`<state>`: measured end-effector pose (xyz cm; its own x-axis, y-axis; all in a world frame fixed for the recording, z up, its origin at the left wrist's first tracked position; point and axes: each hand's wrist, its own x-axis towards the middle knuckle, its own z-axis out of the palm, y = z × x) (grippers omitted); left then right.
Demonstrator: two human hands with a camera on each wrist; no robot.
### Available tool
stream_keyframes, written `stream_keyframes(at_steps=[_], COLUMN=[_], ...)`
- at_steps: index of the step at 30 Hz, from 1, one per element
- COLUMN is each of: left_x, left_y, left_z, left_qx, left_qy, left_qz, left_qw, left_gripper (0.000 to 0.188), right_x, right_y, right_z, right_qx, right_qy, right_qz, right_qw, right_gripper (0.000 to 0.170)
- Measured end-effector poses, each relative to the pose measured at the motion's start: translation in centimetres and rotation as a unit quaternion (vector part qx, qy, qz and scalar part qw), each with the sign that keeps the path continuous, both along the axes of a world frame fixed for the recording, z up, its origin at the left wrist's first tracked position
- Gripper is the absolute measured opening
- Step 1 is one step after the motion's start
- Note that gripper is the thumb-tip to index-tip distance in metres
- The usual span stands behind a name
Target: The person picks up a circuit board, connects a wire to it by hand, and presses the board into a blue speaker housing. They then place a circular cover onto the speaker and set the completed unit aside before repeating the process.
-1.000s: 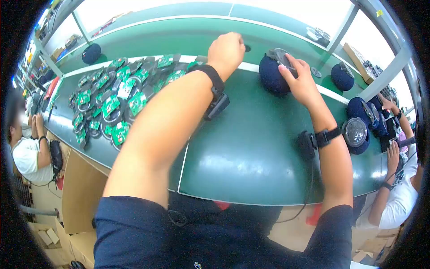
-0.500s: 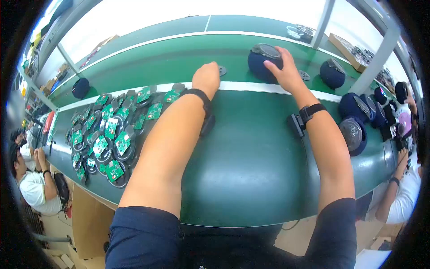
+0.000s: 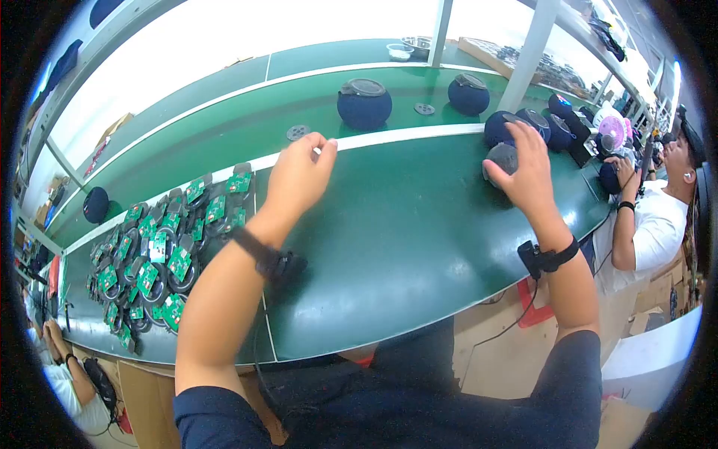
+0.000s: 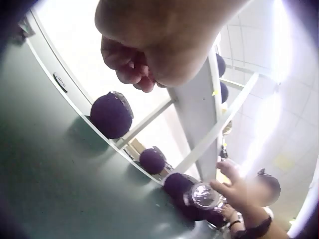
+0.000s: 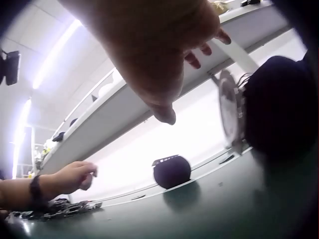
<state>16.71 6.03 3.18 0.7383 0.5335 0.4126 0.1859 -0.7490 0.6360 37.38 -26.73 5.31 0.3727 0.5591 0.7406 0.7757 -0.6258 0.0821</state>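
My right hand, fingers spread, reaches toward a dark blue fabric ball-shaped speaker. The speaker's round grey base shows beside the thumb in the head view. In the right wrist view, the hand is apart from it. My left hand hovers over the bench with its fingers curled in. Between those fingers is a small pale spot, and I cannot tell whether it is a held piece. Just beyond lies a flat grey disc with holes. Another dark blue speaker stands on the back strip.
Many round parts with green circuit boards are heaped on the left. A second disc and another speaker are farther back. Upright posts rise behind the bench. Another person works at the right end.
My right hand has left the speaker on the back strip and moved right, to the speakers at the bench's right. My left hand has drawn back from beside the disc. The view has turned right.
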Motion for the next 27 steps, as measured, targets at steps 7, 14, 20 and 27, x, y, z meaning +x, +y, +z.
stream_keyframes(at_steps=[7, 14, 20, 27], left_x=[-6.0, -8.4, -8.6, -9.7], left_y=[-2.6, -1.8, -3.1, -2.9], left_z=[-2.3, -4.8, -6.0, -5.0], left_qx=[-0.198, -0.328, -0.350, -0.058], left_qy=[-0.012, -0.027, -0.075, -0.051], left_qz=[-0.090, -0.126, -0.182, -0.189], left_qw=[0.976, 0.936, 0.916, 0.979], left_gripper=[0.026, 0.021, 0.021, 0.089], right_x=[3.6, 0.8, -8.0, -16.3], right_y=[-4.2, -2.4, 3.8, 9.2], right_z=[-3.0, -4.7, -4.1, -2.5], right_qx=[0.096, 0.018, -0.026, -0.106], right_qy=[0.356, 0.210, 0.223, 0.204], right_qz=[-0.050, 0.006, 0.130, 0.231], right_qw=[0.928, 0.977, 0.966, 0.946], right_gripper=[0.088, 0.074, 0.073, 0.084])
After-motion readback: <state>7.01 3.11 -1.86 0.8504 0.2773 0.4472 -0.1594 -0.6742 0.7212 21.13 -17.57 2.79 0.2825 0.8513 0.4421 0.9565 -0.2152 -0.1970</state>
